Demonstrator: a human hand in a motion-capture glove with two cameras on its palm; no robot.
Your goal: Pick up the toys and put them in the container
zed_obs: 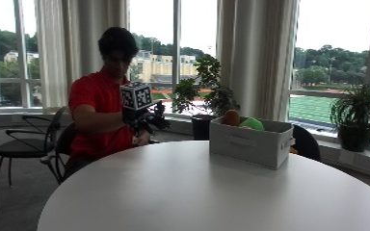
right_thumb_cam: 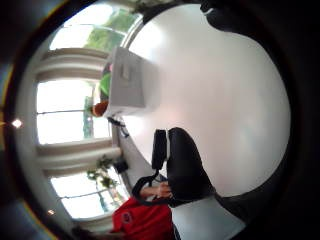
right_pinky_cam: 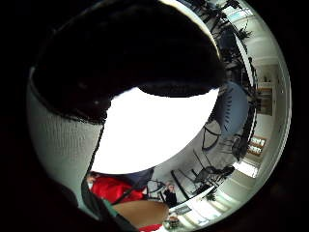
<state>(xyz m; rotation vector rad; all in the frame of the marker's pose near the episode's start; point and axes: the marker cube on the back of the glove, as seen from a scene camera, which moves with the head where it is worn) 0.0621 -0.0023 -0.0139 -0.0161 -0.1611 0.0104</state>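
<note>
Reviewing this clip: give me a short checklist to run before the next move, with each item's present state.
1. Container upright on the table: ok.
2. Toys in the container: an orange toy and a green toy show above its rim: ok.
3. Toys left on the table: none in sight: ok.
4. Gloved right hand raised, off the table: ok.
5. Hand empty: cannot tell.

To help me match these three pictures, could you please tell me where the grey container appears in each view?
Outside view: the grey container stands on the white table, on the side away from the person, with toys showing above its rim.
Thumb side palm view: the container sits at the table's edge before the windows.
Little finger side palm view: not in it.
Shared landmark: the white table.
</note>
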